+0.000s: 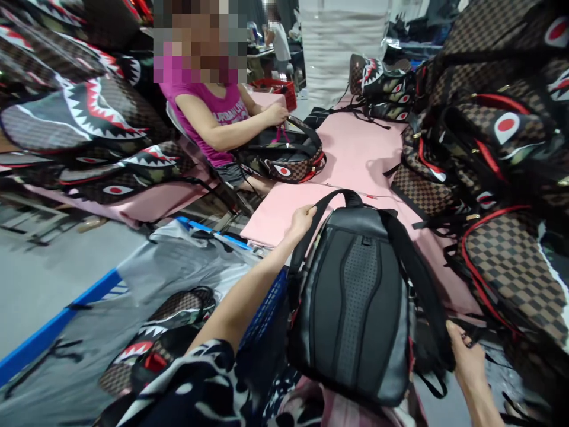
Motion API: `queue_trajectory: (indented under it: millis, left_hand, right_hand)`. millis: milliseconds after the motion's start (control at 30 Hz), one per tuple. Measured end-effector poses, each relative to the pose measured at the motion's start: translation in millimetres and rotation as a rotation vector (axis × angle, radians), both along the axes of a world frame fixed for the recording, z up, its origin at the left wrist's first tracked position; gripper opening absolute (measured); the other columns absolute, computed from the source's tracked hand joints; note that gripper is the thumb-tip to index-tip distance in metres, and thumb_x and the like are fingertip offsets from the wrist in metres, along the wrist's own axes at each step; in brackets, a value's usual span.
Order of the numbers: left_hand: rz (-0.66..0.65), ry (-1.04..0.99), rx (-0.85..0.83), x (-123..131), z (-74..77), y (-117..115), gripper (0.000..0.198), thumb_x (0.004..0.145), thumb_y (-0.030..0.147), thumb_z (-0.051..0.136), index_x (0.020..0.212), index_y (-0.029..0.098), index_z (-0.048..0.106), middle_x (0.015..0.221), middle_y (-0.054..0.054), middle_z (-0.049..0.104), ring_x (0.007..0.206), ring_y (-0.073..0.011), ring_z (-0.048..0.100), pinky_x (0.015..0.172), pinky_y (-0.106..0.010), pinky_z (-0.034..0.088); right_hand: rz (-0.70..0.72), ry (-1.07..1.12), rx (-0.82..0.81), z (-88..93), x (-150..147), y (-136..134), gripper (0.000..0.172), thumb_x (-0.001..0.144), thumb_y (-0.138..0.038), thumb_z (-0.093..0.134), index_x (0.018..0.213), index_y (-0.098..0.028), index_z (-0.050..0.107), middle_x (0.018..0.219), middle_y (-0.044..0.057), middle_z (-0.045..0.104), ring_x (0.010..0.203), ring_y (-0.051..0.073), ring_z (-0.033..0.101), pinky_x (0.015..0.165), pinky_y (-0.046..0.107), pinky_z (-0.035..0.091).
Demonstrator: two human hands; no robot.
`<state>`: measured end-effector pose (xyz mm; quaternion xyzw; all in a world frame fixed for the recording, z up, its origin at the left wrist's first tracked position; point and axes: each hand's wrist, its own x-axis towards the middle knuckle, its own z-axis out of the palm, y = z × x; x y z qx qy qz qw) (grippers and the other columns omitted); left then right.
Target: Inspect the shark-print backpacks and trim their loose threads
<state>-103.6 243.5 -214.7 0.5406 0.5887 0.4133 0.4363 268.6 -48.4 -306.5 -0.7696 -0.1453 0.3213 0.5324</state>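
A black backpack (360, 296) is held up in front of me, its padded back panel and shoulder straps facing me. My left hand (304, 220) is closed around the strap on its upper left side. At the lower right, my right hand (466, 351) grips the other strap near its lower end. The top of the backpack is against the near end of the pink table (284, 207), and its lower part is over my lap.
Checkered backpacks (511, 261) are piled along the right. Across the table a person in a pink shirt (208, 124) handles another backpack (288, 157). More bags (102, 112) lie at the left. A grey-lined bin with a blue rim (98, 290) holds bags at the lower left.
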Motion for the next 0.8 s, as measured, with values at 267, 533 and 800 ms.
queue_trajectory:
  millis: [267, 533, 800]
  left_hand:
    - [-0.411, 0.720, 0.637, 18, -7.5, -32, 0.022, 0.083, 0.031, 0.056, 0.104, 0.029, 0.063, 0.110, -0.004, 0.063, 0.118, -0.0227, 0.042, 0.106, -0.046, 0.013]
    - [-0.483, 0.782, 0.482, 23, -20.9, -7, 0.014, 0.081, 0.037, 0.059, 0.084, 0.030, 0.071, 0.098, 0.001, 0.066, 0.098, -0.0180, 0.047, 0.094, -0.040, 0.018]
    - [-0.410, 0.807, 0.511, 27, -21.0, -4, 0.020, 0.087, 0.024, 0.047, 0.078, 0.020, 0.065, 0.090, -0.003, 0.064, 0.093, -0.0185, 0.047, 0.086, -0.037, 0.026]
  right_hand:
    - [0.226, -0.755, -0.150, 41.8, -17, -26, 0.039, 0.069, -0.044, 0.052, 0.100, -0.024, 0.067, 0.099, 0.007, 0.067, 0.095, 0.027, 0.058, 0.079, 0.034, 0.041]
    - [0.662, -0.494, 0.248, 100.0, -123, 26, 0.025, 0.076, -0.040, 0.055, 0.090, -0.026, 0.069, 0.073, 0.004, 0.067, 0.067, 0.019, 0.062, 0.068, 0.028, 0.048]
    - [0.906, -0.922, 0.103, 97.8, -149, 186, 0.047, 0.081, -0.044, 0.052, 0.120, -0.019, 0.051, 0.097, 0.007, 0.067, 0.083, 0.024, 0.063, 0.066, 0.031, 0.045]
